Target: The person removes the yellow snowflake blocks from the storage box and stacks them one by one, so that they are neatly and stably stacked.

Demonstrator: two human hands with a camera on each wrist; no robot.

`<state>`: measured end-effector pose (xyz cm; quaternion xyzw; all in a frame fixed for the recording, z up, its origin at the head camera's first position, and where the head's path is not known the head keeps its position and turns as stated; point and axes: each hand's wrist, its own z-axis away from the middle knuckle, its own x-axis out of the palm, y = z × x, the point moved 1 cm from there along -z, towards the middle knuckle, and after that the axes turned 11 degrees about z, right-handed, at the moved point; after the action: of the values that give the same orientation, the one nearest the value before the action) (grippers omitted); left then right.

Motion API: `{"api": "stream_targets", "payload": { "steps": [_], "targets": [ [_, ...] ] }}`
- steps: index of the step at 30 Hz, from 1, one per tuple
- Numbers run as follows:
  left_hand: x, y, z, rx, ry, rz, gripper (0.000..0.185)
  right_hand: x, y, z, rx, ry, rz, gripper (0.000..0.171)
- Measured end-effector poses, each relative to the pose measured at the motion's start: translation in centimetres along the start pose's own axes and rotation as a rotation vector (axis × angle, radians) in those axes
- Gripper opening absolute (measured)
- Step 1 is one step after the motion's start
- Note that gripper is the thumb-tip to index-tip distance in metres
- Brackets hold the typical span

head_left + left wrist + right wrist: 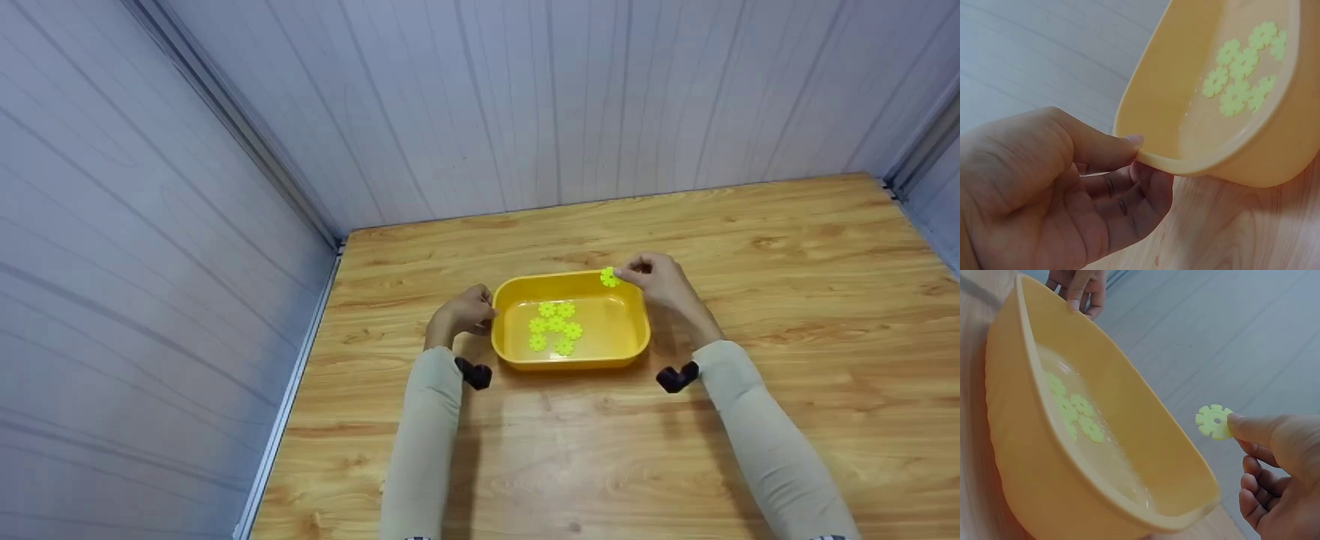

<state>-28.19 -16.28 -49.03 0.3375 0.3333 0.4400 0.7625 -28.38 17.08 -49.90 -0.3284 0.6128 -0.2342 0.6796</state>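
Apparently Steadied at One End

A wood-grain table [360, 450] bears the yellow basin [604, 330]. Thumb and fingers of the left hand [469, 309] pinch the basin's left end, probably to keep it still. The right hand [664, 283] grasps a notched disc [605, 278] by its edge near the far right corner, likely so most of its face stays free. Inside the basin, matching lime discs [556, 325] lie flat, bunched left of centre.

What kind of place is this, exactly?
It looks like a walled work area, perhaps a booth: pale walls border a wood-grain surface on three sides, and a yellow tub holds flower-shaped pieces.
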Motion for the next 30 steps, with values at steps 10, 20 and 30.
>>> {"api": "stream_targets", "payload": {
  "steps": [10, 20, 30],
  "targets": [
    [0.0, -0.1, -0.1, 0.007, -0.005, -0.012, 0.018, -0.9, 1.7, 0.5, -0.021, 0.033, -0.028, 0.037],
    [-0.1, 0.1, 0.0, -0.009, 0.009, -0.008, 0.017, -1.8, 3.5, 1.0, 0.035, 0.058, -0.038, 0.041],
    [0.0, -0.1, 0.0, 0.001, 0.000, 0.010, 0.019, -2.6, 5.6, 1.7, 0.093, 0.066, -0.038, 0.046]
  ]
}}
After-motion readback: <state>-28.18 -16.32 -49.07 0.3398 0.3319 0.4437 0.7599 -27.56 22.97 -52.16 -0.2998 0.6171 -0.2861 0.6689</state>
